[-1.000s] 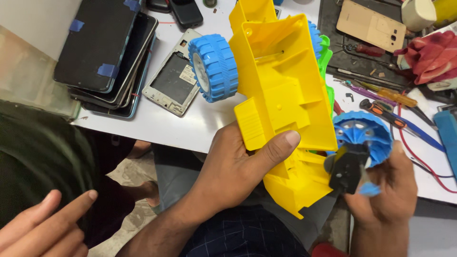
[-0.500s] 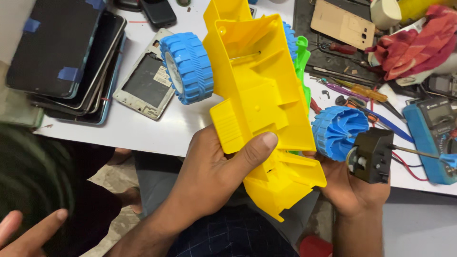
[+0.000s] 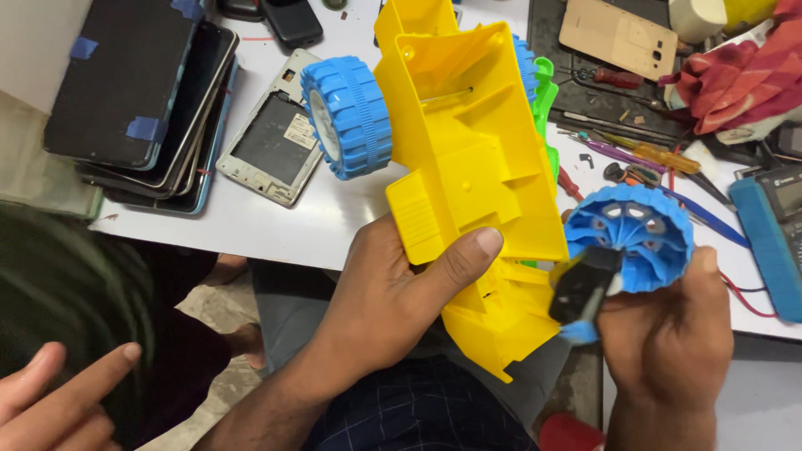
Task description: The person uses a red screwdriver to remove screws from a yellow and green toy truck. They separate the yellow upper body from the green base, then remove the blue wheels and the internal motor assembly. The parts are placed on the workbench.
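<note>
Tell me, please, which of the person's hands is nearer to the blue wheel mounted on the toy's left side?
Left. The left hand grips the yellow toy body just below that wheel; the right hand is across the body, holding a loose blue wheel.

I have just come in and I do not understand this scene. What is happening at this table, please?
A person holds a yellow plastic toy vehicle body upside down over a white worktable, the left hand gripping its rear end. The right hand holds a loose blue wheel with a small black part against the body's side. One blue wheel is mounted on the far side. Phones and screwdrivers lie on the table. Another person's hand points from the lower left.
</note>
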The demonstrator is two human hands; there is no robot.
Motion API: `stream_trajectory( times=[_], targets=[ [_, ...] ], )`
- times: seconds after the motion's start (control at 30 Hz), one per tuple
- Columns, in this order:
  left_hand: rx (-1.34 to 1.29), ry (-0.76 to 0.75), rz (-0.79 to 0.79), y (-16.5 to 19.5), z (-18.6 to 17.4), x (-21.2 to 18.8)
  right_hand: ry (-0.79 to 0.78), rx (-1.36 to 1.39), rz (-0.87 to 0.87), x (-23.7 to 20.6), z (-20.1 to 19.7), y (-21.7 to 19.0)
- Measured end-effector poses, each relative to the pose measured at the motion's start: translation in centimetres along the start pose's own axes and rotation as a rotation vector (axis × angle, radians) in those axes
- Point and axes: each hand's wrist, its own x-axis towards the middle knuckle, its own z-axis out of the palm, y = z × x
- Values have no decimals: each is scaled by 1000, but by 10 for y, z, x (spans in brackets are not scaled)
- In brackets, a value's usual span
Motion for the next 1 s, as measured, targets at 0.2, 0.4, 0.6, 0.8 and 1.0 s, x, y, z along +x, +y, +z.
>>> stream_trajectory(
  times=[0.2, 0.4, 0.6, 0.8, 1.0],
  targets=[
    [-3, -20, 38, -1, -1, 0, -72, -258, -96, -13, 9, -4],
    [-48, -47, 37, -4, -2, 0, -47, -331, -117, -23, -10, 5],
    [-107, -66, 11, -6, -3, 1, -19, -365, -32, -20, -32, 7],
    [-137, -93, -63, -8, -4, 0, -236, -291, 127, 2, -46, -8],
    [-121, -50, -51, -11, -4, 0, -99, -247, -40, 4, -37, -28]
  ],
)
